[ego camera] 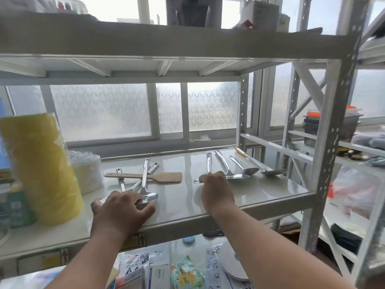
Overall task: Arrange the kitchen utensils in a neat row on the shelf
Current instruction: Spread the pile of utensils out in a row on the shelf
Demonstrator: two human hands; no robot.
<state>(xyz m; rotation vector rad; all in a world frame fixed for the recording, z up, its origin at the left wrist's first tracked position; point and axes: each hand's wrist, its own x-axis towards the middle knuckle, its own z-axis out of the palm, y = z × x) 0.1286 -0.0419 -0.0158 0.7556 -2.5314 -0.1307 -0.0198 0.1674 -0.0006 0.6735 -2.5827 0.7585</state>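
1. The left hand (123,207) reaches forward over the front edge of the shelf (179,203), palm down, knuckles up, the forearm coming in from the lower left.
2. Its fingers are curled over the broad ends of a loose pile of steel utensils (143,184); they touch the metal, but whether they truly grip it cannot be told.
3. The right hand (216,188) lies further in, palm down, wrist just over the shelf edge, the forearm rising from the lower right.
4. Its fingertips rest on the head of a steel spatula (209,163) whose handle points away toward the window; the fingers are bent and close together, and a grip cannot be confirmed.
5. To the right of that hand three more pieces lie side by side, handles pointing back: a steel turner (224,163), a steel spoon (245,168) and a ladle with an orange-tipped handle (256,161).
6. A wooden spatula (145,176) lies crosswise between the two hands, under one steel handle of the pile.
7. At the left stand a yellow roll in clear wrap (39,163) and a wrapped stack of white plates (88,170).
8. Red arrow stickers (142,239) show on the shelf's front lip; packets below carry print too small to read.
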